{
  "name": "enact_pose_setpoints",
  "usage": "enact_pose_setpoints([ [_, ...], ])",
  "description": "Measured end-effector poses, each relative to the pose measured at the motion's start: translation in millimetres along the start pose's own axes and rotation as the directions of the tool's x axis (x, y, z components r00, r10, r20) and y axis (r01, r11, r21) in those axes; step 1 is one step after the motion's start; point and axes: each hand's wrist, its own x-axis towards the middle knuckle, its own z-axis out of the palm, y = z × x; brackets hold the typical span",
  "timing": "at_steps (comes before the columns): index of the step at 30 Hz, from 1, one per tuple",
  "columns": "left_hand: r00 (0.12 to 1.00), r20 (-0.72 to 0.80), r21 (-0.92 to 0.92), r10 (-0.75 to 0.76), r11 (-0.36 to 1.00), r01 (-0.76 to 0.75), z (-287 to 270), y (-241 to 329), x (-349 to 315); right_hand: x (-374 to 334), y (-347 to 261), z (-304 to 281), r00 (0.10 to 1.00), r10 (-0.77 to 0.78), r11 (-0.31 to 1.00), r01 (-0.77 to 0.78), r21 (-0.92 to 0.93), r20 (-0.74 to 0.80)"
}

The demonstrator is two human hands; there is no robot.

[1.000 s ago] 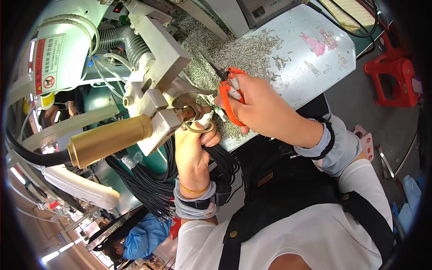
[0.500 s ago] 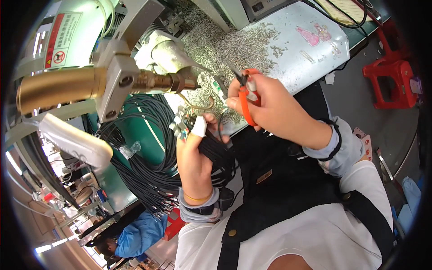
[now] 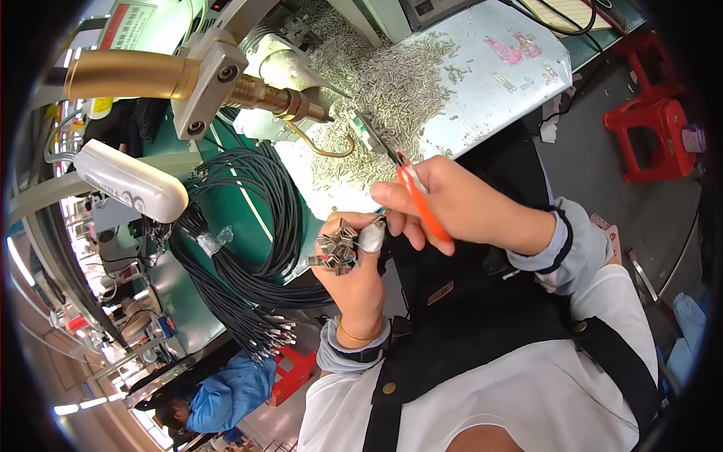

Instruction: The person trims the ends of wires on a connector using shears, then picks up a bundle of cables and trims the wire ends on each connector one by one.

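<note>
From where I stand, the cluster of metal connectors [image 3: 337, 248] is in the person's left hand [image 3: 358, 290], above the lap and just off the counter's near edge. They are silvery, boxy little shells, bunched tightly and turned at odd angles, with bits of coloured wire showing among them. The left fingers are curled round the bunch, and a white wrap [image 3: 370, 238] covers the thumb.

The right hand [image 3: 461, 202] has its fingers folded about a pair of pliers [image 3: 423, 203] – bright orange handles, slim dark nose pointing up and away. Its fingertips come close to the left ones beside a few thin coloured wires; whether they pinch those wires, I cannot tell.

Beyond the hands, small silvery pins [image 3: 399, 87] lie heaped on a pale metal plate [image 3: 501, 102], under a brass-coloured cylinder [image 3: 132, 74] on a clamp. Black cables [image 3: 290, 218] lie coiled on the green counter [image 3: 242, 215].
</note>
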Motion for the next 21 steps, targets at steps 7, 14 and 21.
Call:
enact_pose_setpoints([
  [7, 0.900, 0.127, -0.386, -0.417, 0.815, 0.432, 1.1, 26.3, 5.8, 8.2, 33.7, -2.8, 0.605, -0.793, 0.380, 0.586, -0.716, 0.073],
  [14, 0.856, 0.163, -0.277, -0.491, 0.810, 0.517, -5.7, 25.0, 8.6, 3.9, 14.9, -12.8, 0.372, -0.802, -0.302, 0.423, -0.854, 0.467],
  [21, 0.847, 0.186, -0.256, -0.499, 0.807, 0.532, -0.9, 28.9, 8.4, 1.8, 20.2, -11.0, 0.324, -0.842, -0.307, 0.369, -0.877, 0.431],
])
